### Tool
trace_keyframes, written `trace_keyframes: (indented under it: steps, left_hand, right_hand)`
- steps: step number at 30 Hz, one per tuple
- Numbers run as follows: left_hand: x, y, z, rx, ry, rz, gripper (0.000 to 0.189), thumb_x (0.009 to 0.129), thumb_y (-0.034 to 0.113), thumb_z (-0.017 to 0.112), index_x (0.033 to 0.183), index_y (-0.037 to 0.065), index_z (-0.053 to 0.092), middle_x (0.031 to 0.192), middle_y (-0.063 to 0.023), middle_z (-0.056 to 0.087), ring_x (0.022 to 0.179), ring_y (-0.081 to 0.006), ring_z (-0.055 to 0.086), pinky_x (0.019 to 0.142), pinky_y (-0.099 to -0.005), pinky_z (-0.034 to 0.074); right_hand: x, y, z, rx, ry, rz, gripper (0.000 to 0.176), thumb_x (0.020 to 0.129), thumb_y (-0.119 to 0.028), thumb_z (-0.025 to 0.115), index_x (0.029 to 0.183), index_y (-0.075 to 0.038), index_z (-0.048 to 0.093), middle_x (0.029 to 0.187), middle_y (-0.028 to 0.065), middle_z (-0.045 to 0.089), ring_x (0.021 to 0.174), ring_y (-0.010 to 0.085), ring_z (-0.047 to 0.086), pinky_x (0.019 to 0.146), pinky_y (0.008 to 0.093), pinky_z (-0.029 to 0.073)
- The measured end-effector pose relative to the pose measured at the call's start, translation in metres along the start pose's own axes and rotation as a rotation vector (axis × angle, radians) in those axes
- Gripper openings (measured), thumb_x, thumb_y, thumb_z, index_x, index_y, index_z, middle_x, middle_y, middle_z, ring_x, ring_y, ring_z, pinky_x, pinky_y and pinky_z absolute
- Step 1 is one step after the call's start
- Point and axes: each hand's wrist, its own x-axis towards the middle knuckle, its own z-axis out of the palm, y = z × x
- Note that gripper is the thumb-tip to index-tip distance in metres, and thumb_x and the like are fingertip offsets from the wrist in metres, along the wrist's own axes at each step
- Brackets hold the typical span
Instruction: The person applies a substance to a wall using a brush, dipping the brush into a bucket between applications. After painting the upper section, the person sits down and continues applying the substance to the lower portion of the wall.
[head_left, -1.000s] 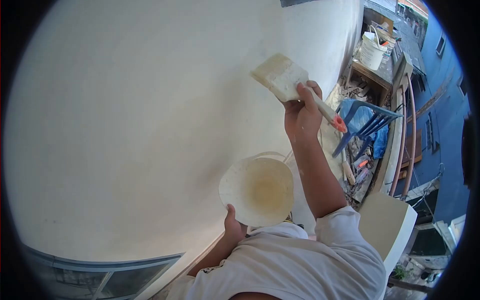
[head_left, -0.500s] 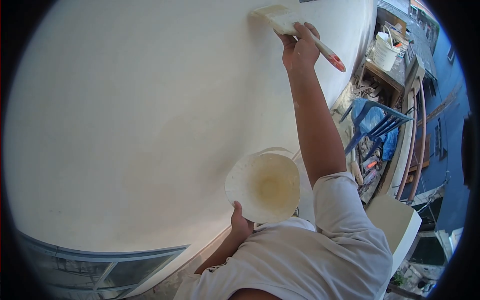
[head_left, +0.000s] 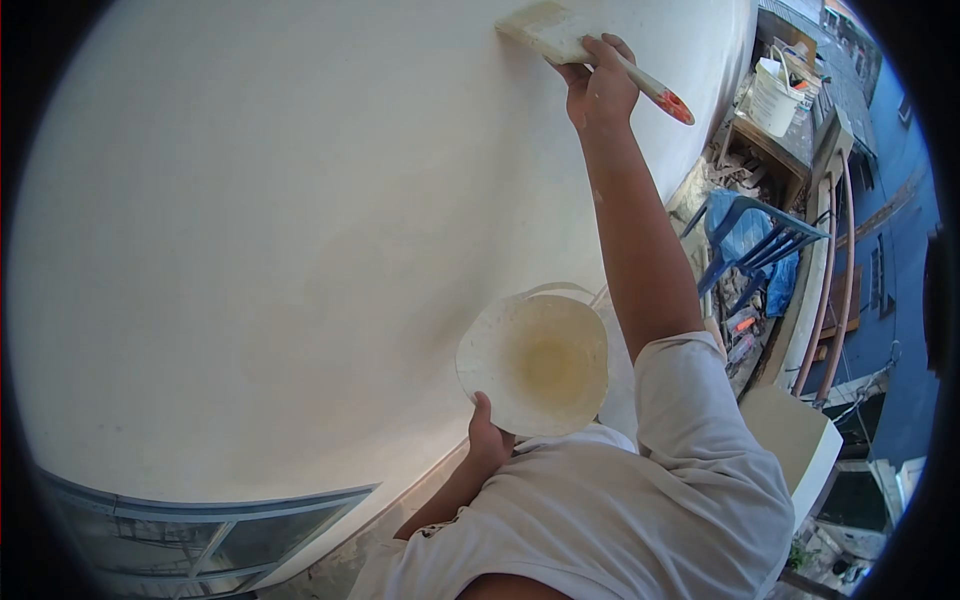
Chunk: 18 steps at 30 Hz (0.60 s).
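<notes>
Raised high, my right hand (head_left: 603, 85) is closed around a wide paintbrush (head_left: 550, 32) with a red-tipped handle. Its bristles lie against the white wall (head_left: 300, 220), pointing up and left. Lower down, close to my chest, my left hand (head_left: 487, 430) grips a pale bucket (head_left: 485, 365) by the near side, thumb over the rim and the other fingers hidden beneath. Inside the bucket is a thin layer of cream-coloured liquid (head_left: 550, 365).
A window (head_left: 210, 535) with a blue-grey frame is at lower left. On the right stand a blue plastic chair (head_left: 755, 235) with blue plastic sheeting, a white pail (head_left: 775, 98) on a wooden table (head_left: 765, 150), and a railing (head_left: 835, 270). Debris covers the floor there.
The brush and my right hand have shifted slightly up along the wall. My left hand and the bucket have moved a little up and right.
</notes>
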Motion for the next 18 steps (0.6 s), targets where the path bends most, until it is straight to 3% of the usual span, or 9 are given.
trace_keyframes:
  steps: [13, 15, 18]
  left_hand:
    - [0.005, -0.008, 0.005, -0.021, -0.029, 0.005, 0.06, 0.092, 0.049, 0.029, 0.136, 0.008, 0.022, 0.136, -0.0103, 0.035, 0.125, -0.027, 0.034, 0.103, -0.0417, 0.029]
    - [0.008, -0.006, 0.005, -0.022, -0.021, 0.025, 0.06, 0.092, 0.048, 0.029, 0.136, 0.008, 0.022, 0.136, -0.0102, 0.034, 0.125, -0.0268, 0.034, 0.103, -0.0416, 0.028]
    - [0.009, -0.008, 0.003, -0.029, -0.032, 0.041, 0.059, 0.092, 0.047, 0.029, 0.136, 0.008, 0.023, 0.136, -0.0101, 0.034, 0.125, -0.0263, 0.033, 0.103, -0.0416, 0.028]
  right_hand:
    - [0.0, 0.006, -0.021, -0.021, -0.029, 0.022, 0.033, 0.077, 0.003, 0.051, 0.107, 0.0, 0.037, 0.105, 0.0179, 0.042, 0.094, 0.0358, 0.053, 0.077, 0.0473, 0.054]
    - [-0.012, 0.003, -0.032, -0.072, 0.047, 0.042, 0.033, 0.076, 0.003, 0.053, 0.105, -0.003, 0.038, 0.102, 0.0161, 0.045, 0.092, 0.0302, 0.055, 0.07, 0.0425, 0.056]
    - [-0.007, -0.007, -0.018, -0.035, -0.005, 0.009, 0.032, 0.076, 0.003, 0.052, 0.105, -0.001, 0.038, 0.104, 0.0174, 0.043, 0.094, 0.0326, 0.054, 0.074, 0.0453, 0.055]
